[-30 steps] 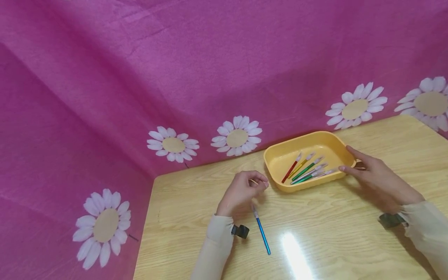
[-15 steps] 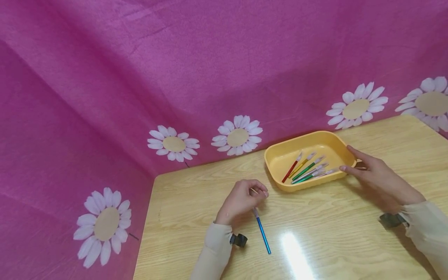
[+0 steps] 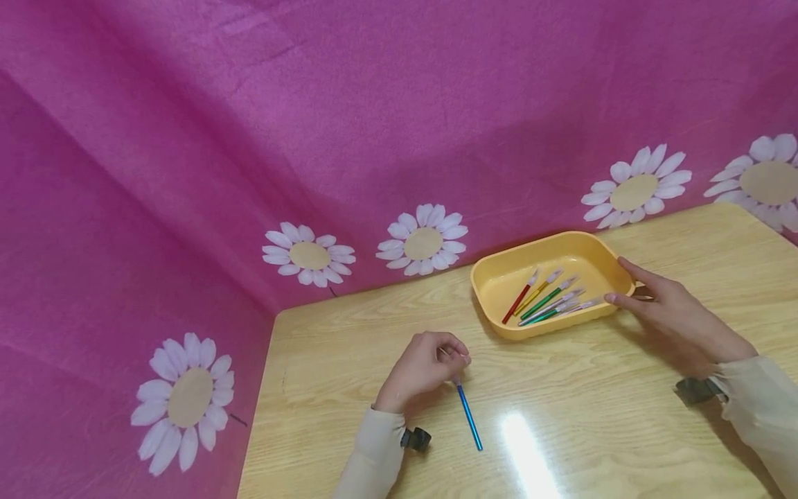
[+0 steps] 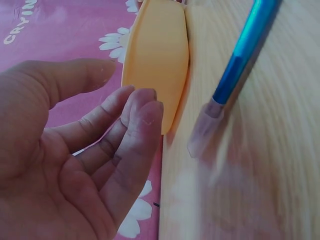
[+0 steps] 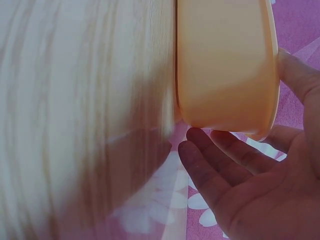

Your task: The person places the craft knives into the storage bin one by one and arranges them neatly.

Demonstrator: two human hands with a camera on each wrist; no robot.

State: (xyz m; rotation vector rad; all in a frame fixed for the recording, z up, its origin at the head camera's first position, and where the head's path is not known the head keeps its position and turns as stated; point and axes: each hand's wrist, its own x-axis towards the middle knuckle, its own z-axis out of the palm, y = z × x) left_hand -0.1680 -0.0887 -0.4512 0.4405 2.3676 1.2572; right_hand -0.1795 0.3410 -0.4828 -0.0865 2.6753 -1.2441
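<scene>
A blue craft knife (image 3: 470, 417) with a clear cap over its blade end lies on the table. My left hand (image 3: 424, 369) hovers by the capped end, its thumb and fingers loosely bent and apart. In the left wrist view, nothing is between those fingers, and the blue knife lies just beside them. My right hand (image 3: 676, 315) holds the right front corner of a yellow plastic tray (image 3: 514, 333), thumb on the rim and fingers against the end wall. Inside the tray lie several capped craft knives, among them a red one (image 3: 517, 303), a gold one and green ones (image 3: 548, 303).
The wood-grain table (image 3: 349, 430) meets a magenta cloth (image 3: 374, 125) printed with white daisies along its back and left side. The tray stands close against the back cloth. A bright light reflection shows on the tabletop.
My left hand has drawn back from beside the tray, toward me and slightly left, over the capped end of the blue craft knife. The right hand, tray and knives stay in place.
</scene>
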